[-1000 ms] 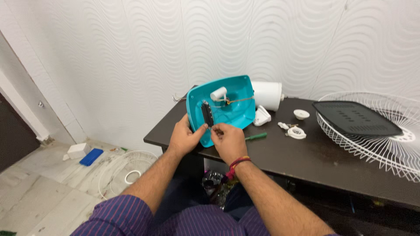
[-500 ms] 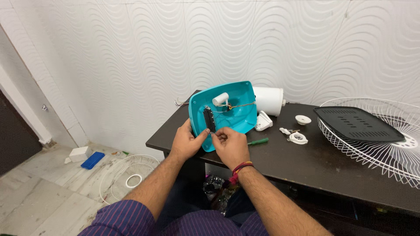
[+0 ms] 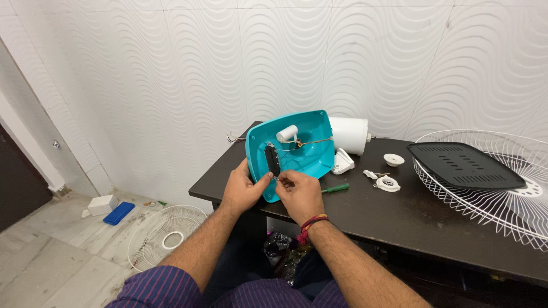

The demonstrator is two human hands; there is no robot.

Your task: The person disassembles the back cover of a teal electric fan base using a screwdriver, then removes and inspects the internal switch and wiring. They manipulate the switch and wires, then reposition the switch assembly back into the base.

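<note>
A: Head view first. What are the hands on?

B: A teal shell [image 3: 291, 151], tilted up on its edge at the near left corner of the dark table [image 3: 399, 222], open side toward the camera. The left hand [image 3: 242, 191] grips its left rim, thumb reaching in toward the black strip [image 3: 272, 159] mounted inside.

A: And the right hand [image 3: 299, 194]?

B: Fingers drawn together in a pinch right at the lower end of that strip. Something small and pale sits between the fingertips; I cannot tell whether it is a screw or a wire end.

A: Anything different from a second ago?

B: Little. The shell leans much as it did, and the left hand has kept its hold on the rim. The right hand has stayed pinched at the same spot, perhaps slightly closer to the left thumb. The camera has dipped a bit. I'd judge the fine work at the strip is ongoing, not finished.

A: What else is inside the shell?

B: A white cylinder [image 3: 287, 133] and thin wires [image 3: 314, 141] running toward the middle.

A: Around it?

B: A white housing [image 3: 349, 134] behind, a green screwdriver [image 3: 335, 187] just right of the right hand, small white parts [image 3: 388, 183] further right, then a wire grille [image 3: 502, 194] with a black panel [image 3: 462, 165] resting on it. Another grille [image 3: 165, 236] lies on the floor.
</note>
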